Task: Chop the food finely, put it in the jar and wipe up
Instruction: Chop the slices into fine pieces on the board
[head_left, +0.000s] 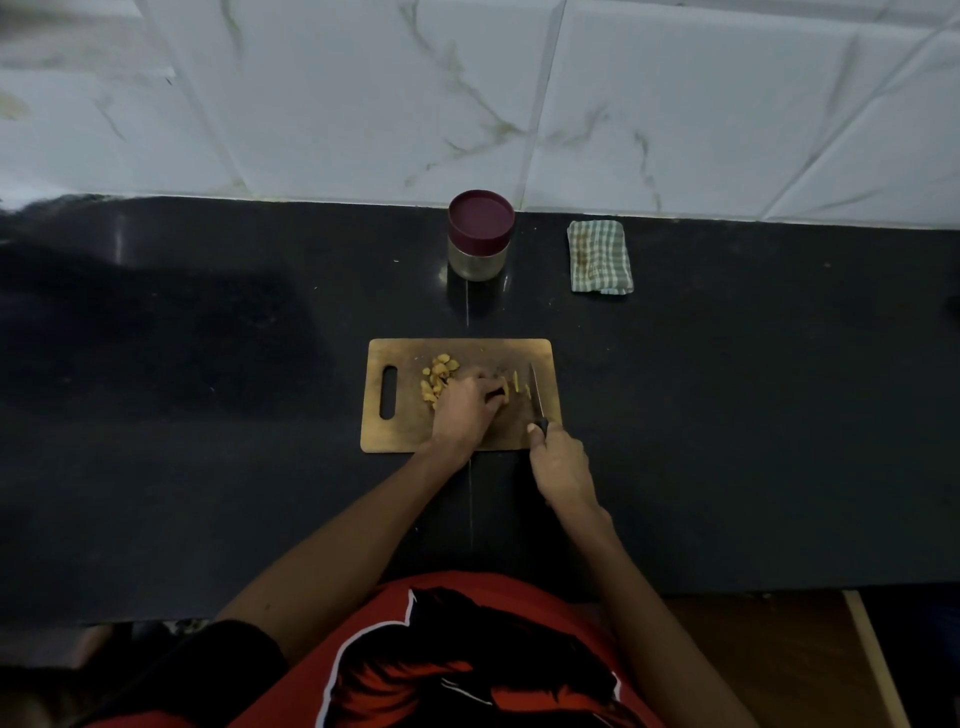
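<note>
Lying between both hands: yellow food (517, 383).

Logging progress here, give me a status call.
Left hand pins a yellow piece on the board; right hand grips the knife. Jar lidded, cloth untouched. Nothing obstructing.

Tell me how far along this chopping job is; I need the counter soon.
Partly done: a heap of yellow cut pieces lies on the chopping board. In hand: the left hand holds a piece while the right hand holds the knife, blade on the board. Left: the jar has its lid on, with no food visibly in it, and the checked cloth lies folded, untouched.
</note>
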